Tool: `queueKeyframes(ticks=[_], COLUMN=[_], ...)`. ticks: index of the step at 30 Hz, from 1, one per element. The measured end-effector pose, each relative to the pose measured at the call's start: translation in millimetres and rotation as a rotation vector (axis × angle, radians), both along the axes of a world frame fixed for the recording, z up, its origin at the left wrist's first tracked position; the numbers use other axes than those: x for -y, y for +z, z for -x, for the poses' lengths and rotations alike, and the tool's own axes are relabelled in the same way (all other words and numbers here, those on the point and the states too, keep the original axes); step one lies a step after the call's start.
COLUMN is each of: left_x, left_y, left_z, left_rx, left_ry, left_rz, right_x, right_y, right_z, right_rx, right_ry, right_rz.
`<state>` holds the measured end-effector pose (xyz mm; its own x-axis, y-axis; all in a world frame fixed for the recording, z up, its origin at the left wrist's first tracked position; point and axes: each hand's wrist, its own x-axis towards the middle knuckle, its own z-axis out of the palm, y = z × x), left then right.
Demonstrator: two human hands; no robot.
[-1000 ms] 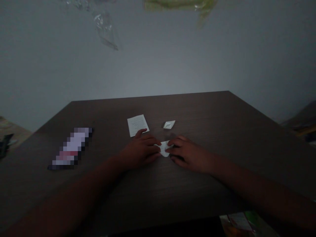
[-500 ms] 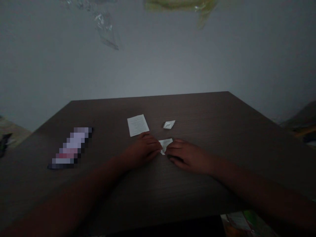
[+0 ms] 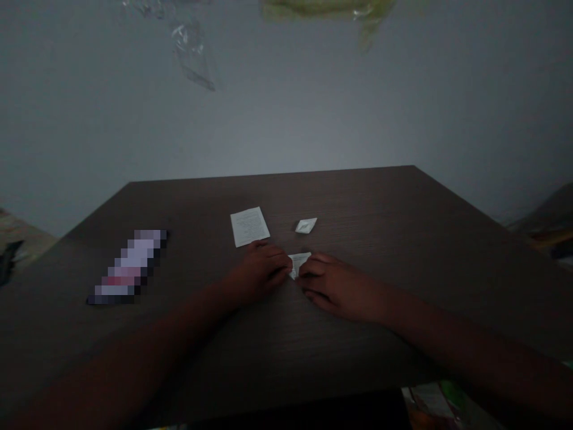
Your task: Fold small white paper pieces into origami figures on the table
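Between my hands lies a small folded piece of printed paper [image 3: 299, 261] on the dark wooden table. My left hand [image 3: 264, 269] grips its left side, fingers curled and pressed at the edge. From the right, the fingers of my right hand [image 3: 335, 283] press on the paper and cover its right part. Just beyond is a small white folded paper shape [image 3: 306, 226], diamond-like, apart from both hands. A flat printed paper sheet [image 3: 249, 227] rests past my left hand, its near edge close to my fingers.
A phone [image 3: 129, 266] with a blurred-out screen lies on the left of the table [image 3: 380, 209]. Behind the table rises a pale wall [image 3: 286, 107], with clear plastic [image 3: 192, 54] and a yellow plastic piece [image 3: 326, 9] hanging on it.
My right fingers have shifted slightly left over the folded paper, hiding a bit more of it. My left hand stays nearly still; the other papers and the phone have not moved.
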<state>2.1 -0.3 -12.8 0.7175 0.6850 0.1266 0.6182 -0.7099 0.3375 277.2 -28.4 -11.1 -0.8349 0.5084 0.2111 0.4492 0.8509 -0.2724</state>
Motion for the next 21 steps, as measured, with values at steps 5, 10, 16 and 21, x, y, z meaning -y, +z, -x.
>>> queueKeyframes(ticks=[5,10,16,21], left_x=[1,-3,-9,-10], left_y=[1.5,-1.4,-14.9,-23.3], left_z=[-2,-2,0,2], left_rx=[0.019,0.017,0.018,0.038], left_ry=[0.023,0.039,0.066,0.079], left_rz=[0.009,0.027,0.024,-0.002], right_x=[0,-3,-8,-9], right_y=[-0.3,-4.4,-10.4,-13.3], right_z=[-1,-2,-5,-4], right_rx=[0.002,-0.028,-0.113,-0.132], right_ry=[0.003,0.006,0.008,-0.015], right_rz=[0.012,0.036,0.098,0.092])
